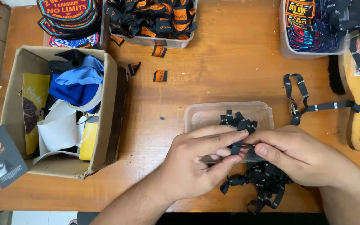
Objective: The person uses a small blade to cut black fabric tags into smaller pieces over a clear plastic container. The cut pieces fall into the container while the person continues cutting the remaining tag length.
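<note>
Left hand (196, 160) and right hand (296, 156) brought together low on the wooden table (230, 71), fingertips pinched shut on a small black label strip (240, 146) held between them, just over the near edge of a clear plastic tray (201, 114). A few more folded black labels (238, 121) lying inside that tray, partly hidden behind the fingers. A loose heap of black ribbon (263, 179) spread under and beside the right hand, trailing toward the table's near edge. Beyond the right hand, a long black ribbon length (313, 106) looped across the wood toward a wooden-handled brush (355, 87) at the far right.

At left, an open cardboard box (111, 108) stuffed with blue cloth (80, 81), white paper and yellow cards, well apart from the hands. A dark card (1, 156) lying off the table's left edge beside the box. Along the far edge: a stack of embroidered patches (67, 16), a clear tub of black-and-orange labels (155, 18), and another tub of coloured patches (309, 29). Three stray black-and-orange labels (160, 76) scattered on the bare wood between the tub and the tray.
</note>
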